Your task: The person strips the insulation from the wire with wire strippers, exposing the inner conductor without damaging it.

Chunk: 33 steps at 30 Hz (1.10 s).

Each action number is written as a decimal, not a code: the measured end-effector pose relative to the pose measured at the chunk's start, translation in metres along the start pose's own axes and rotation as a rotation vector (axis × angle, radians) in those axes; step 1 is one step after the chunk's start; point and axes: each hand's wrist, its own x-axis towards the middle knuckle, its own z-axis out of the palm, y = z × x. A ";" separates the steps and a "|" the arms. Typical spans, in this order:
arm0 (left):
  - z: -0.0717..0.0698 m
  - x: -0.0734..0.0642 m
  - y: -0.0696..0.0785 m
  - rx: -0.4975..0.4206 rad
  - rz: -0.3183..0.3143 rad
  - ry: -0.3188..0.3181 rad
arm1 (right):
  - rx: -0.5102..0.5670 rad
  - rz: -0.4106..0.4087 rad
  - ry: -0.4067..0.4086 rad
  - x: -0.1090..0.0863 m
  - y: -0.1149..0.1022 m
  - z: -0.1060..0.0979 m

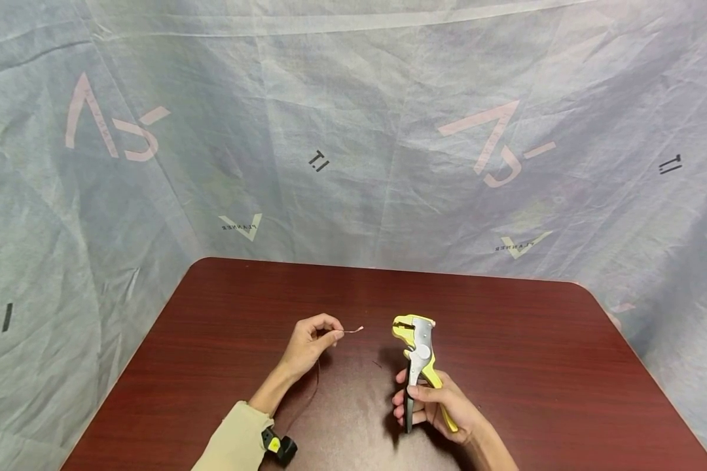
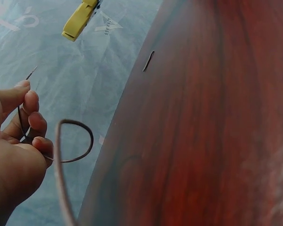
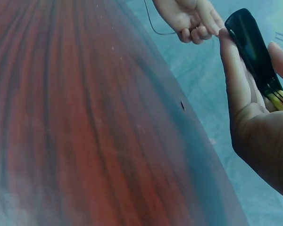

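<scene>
Between thumb and fingertips, my left hand [image 1: 313,341] pinches a thin brown wire [image 1: 353,331] close to one end. Its short bared tip [image 2: 34,70] points right, toward the stripper, with a gap between them. The rest of the wire loops below the hand in the left wrist view and trails down toward the sleeve. My right hand [image 1: 448,404] holds a yellow and grey wire stripper [image 1: 421,350] by its handles, head upward, its jaws facing left. In the right wrist view the dark handle [image 3: 251,49] lies between fingers and thumb.
A small dark offcut [image 2: 148,61] lies on the reddish-brown wooden table [image 1: 241,294] between the hands. Grey printed fabric [image 1: 353,131] hangs behind and on both sides of the table. A black wrist camera [image 1: 281,446] sits at the left sleeve.
</scene>
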 end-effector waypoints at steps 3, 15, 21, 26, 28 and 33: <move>0.000 0.000 -0.002 0.000 0.008 -0.004 | -0.010 0.014 0.018 -0.002 -0.001 -0.002; -0.001 0.000 -0.008 0.014 -0.003 -0.017 | -0.120 0.082 0.099 -0.008 -0.003 -0.011; -0.001 -0.001 -0.010 0.028 -0.008 -0.018 | -0.183 0.141 0.158 -0.010 -0.003 -0.014; 0.000 -0.002 -0.014 0.035 -0.018 -0.022 | -0.232 0.183 0.198 -0.011 -0.003 -0.016; 0.000 -0.002 -0.015 0.036 -0.021 -0.019 | -0.252 0.202 0.218 -0.011 -0.002 -0.017; 0.000 -0.002 -0.019 0.052 -0.021 -0.009 | -0.284 0.238 0.260 -0.011 -0.002 -0.019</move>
